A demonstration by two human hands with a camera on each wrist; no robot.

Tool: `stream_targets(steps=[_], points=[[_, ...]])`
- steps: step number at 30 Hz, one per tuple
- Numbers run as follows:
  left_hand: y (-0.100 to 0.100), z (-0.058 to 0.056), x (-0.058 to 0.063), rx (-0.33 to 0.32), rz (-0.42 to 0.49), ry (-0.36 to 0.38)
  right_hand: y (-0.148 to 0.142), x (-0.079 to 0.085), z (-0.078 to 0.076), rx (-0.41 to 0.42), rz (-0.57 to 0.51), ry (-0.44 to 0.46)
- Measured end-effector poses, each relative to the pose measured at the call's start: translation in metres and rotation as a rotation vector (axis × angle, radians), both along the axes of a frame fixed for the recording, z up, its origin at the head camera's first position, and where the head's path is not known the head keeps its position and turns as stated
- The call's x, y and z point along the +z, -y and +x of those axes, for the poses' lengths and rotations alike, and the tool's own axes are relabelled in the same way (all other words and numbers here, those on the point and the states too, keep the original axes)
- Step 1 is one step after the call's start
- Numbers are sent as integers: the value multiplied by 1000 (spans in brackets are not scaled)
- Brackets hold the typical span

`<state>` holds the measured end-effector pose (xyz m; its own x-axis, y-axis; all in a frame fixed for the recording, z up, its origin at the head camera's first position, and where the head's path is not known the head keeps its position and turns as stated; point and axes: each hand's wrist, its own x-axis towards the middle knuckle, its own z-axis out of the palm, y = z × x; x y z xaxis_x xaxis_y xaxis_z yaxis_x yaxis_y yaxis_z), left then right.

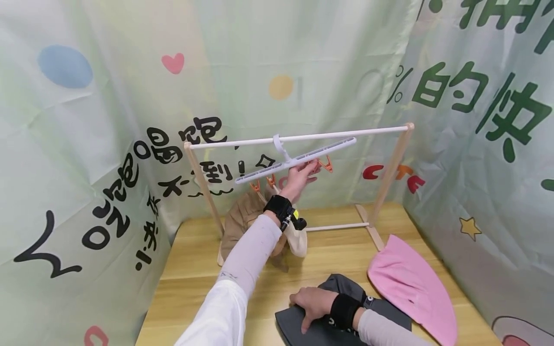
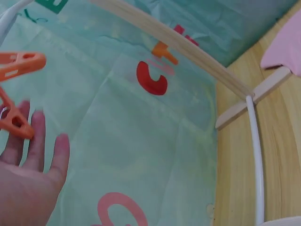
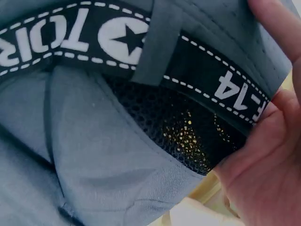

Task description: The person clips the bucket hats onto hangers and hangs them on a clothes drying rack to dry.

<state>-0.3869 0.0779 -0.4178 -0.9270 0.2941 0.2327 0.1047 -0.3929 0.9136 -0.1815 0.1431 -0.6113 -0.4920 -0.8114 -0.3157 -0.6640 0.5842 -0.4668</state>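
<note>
1. Left hand [image 1: 301,180] reaches to the orange clips [image 1: 327,166], fingers spread; I cannot tell whether it pinches one.
2. Right hand [image 1: 318,302] grasps the grey cap [image 3: 113,141] by its brim, at five o'clock on the table [image 1: 186,269].
3. Cap: dark grey cloth, creased, its inside partly showing; a black band with white lettering, a star and dashed stitching borders dark mesh flecked with gold.
4. Hanger [image 1: 295,161]: slim, pale lilac, hooked over the white rail [image 1: 233,143], sloping from two o'clock down toward eight.
5. Brown cloth [image 1: 243,211] hangs crumpled at seven o'clock; the pink hat [image 1: 411,288], smooth and flattened, lies at four, beside the cap.
6. Wooden posts [image 1: 394,168] bound the hanger's room; wood-grain tabletop stretches between brown cloth and pink hat.
</note>
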Motion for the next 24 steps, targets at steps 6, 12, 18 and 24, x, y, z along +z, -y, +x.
stream_targets(steps=[6,12,18,24], points=[[5,4,3,-241,137,119,-10,17,-1,-50,-142,-62],[11,4,3,-407,198,152,-20,41,-3,-67,-304,-91],[14,8,2,-422,208,146,-29,51,-4,-164,-377,-191],[4,17,4,-134,-93,-104,-40,58,-7,-305,-388,-307]])
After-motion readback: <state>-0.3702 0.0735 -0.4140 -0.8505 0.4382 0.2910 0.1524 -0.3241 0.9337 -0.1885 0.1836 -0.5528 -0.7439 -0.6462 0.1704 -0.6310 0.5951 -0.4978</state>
